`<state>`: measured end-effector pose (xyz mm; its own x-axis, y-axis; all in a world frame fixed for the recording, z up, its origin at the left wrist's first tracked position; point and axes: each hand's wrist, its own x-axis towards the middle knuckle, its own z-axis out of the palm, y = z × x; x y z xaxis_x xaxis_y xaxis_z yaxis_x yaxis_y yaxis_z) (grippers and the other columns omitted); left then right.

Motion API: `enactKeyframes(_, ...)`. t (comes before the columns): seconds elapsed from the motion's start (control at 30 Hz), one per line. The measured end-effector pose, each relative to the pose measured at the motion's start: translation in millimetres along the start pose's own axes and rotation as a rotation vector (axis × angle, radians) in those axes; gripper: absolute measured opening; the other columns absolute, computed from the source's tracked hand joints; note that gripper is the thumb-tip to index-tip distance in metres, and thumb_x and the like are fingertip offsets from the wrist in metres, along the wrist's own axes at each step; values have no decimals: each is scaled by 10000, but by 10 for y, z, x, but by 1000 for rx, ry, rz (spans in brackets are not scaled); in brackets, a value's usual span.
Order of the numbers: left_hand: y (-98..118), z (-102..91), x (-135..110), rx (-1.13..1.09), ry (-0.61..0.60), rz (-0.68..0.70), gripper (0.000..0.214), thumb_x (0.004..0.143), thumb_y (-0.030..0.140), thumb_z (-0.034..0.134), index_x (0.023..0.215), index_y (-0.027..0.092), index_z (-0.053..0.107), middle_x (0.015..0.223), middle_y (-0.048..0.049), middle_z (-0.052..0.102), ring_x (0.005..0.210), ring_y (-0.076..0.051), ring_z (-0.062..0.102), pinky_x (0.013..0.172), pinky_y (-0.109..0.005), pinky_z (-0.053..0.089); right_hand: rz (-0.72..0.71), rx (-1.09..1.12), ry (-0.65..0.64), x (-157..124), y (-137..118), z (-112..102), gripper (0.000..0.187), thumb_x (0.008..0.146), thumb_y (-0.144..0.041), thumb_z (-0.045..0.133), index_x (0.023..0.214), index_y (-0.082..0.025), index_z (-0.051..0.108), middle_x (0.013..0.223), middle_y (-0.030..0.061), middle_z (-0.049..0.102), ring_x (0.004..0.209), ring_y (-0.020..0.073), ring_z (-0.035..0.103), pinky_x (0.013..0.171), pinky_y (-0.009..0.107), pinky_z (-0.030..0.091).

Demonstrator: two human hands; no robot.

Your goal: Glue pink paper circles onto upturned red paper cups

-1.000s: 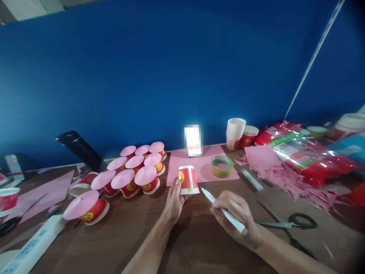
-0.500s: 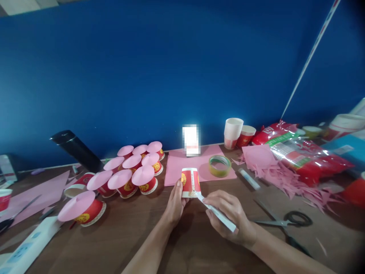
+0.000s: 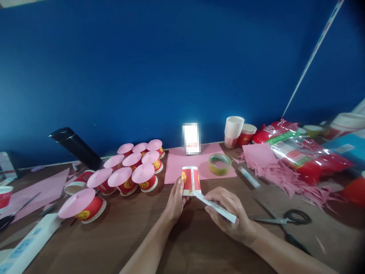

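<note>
A red and white paper cup (image 3: 190,182) with yellow emblems is in my left hand (image 3: 174,203), its wider end down. The fingers wrap its left side, the thumb up along the wall. My right hand (image 3: 228,213) is closed around a slim white pen-like stick (image 3: 219,210). The tip of the stick meets the cup near its lower edge; I cannot make out what the tip is. Behind the cup lies a pink paper sheet (image 3: 173,167) with a roll of tape (image 3: 219,164) on it.
Upturned red cups topped with pink paper cones (image 3: 143,173) stand in rows at left. A black bottle (image 3: 76,148), power strip (image 3: 28,243) and tipped cup (image 3: 78,183) are there too. At right are scissors (image 3: 281,220), a glue stick (image 3: 249,177), pink scraps (image 3: 296,188) and stacked cups (image 3: 234,131).
The stick's rear end has swung slightly up, and its tip has shifted a little left along the cup's lower edge. Both hands keep their holds.
</note>
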<state>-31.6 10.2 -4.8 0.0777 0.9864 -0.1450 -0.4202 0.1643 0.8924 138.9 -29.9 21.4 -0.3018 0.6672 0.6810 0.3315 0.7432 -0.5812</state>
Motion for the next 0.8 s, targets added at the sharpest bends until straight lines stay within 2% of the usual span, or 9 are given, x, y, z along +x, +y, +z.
enactKeyframes(0.17,-3,-1,-5,32,-9,15,368,764,491,489,946,180,562,871,-69,623,760,-177,569,686,-284,446,76,15,30,1,4,0,162,787,-178,530,946,-187,559,828,67,625,748,177,586,683,300,477)
enactKeyframes(0.3,-6,-10,-11,35,-19,31,335,767,472,495,948,199,566,887,-64,613,756,-170,560,654,-263,440,125,18,26,-7,14,-8,147,804,-184,505,937,-182,569,847,68,620,757,173,579,699,296,468)
enactKeyframes(0.67,6,9,-27,58,13,43,337,754,473,509,927,192,578,821,-68,608,712,-169,556,650,-274,457,80,-1,30,9,8,-14,143,810,-210,499,935,-188,567,830,64,634,746,176,598,686,289,485)
enactKeyframes(0.8,-1,-1,-22,51,-10,44,328,764,463,504,937,192,568,829,-64,604,727,-166,554,680,-284,453,79,2,26,10,12,-18,152,804,-185,506,942,-188,568,844,59,634,762,171,600,698,284,486)
